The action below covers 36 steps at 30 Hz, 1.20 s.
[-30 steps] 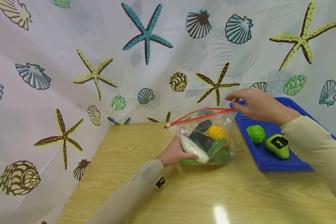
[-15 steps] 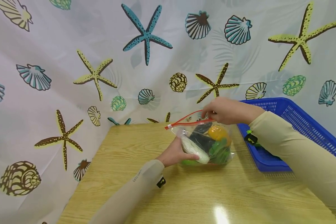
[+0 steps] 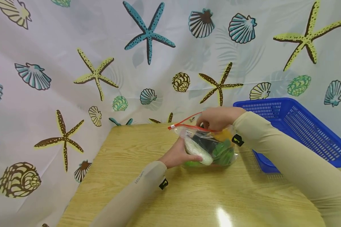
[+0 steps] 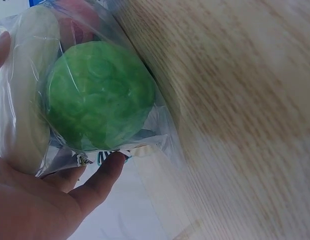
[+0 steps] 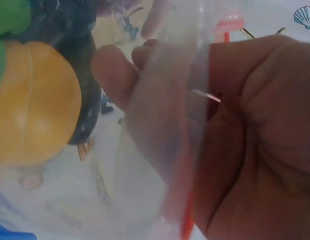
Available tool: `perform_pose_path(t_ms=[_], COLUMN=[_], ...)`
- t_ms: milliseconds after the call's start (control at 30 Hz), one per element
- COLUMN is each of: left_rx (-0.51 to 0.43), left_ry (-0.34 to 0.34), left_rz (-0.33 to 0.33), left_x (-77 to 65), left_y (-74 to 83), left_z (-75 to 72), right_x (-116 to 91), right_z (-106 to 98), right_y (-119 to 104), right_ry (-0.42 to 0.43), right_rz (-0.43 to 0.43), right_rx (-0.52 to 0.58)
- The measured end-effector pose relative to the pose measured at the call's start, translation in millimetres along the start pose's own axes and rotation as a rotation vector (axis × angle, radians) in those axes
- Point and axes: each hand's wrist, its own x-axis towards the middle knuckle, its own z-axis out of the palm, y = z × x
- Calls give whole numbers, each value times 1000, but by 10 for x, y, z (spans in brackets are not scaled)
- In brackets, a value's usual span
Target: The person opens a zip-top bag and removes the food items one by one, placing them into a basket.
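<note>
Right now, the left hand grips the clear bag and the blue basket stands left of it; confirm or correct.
No: the head view shows the blue basket right of the clear bag, not left. The left hand does grip the bag.

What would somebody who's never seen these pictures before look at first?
Probably the clear plastic bag with a red zip edge, near the middle of the head view and gripped by the bare left hand. Next might come the big blue spotted starfish printed high on the white patterned backdrop, then the bright blue holed plastic basket on the right.
</note>
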Motion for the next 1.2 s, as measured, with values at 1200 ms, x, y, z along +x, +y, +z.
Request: perform_pose_path(t_ms=[1200], left_rx=[46], left_ry=[-1], left_rz=[18], left_x=[-42], left_y=[18], left_z=[0], right_x=[430], right_z=[535], right_y=[-8], right_ry=[-13], right_rz=[-26], right_rx=[132])
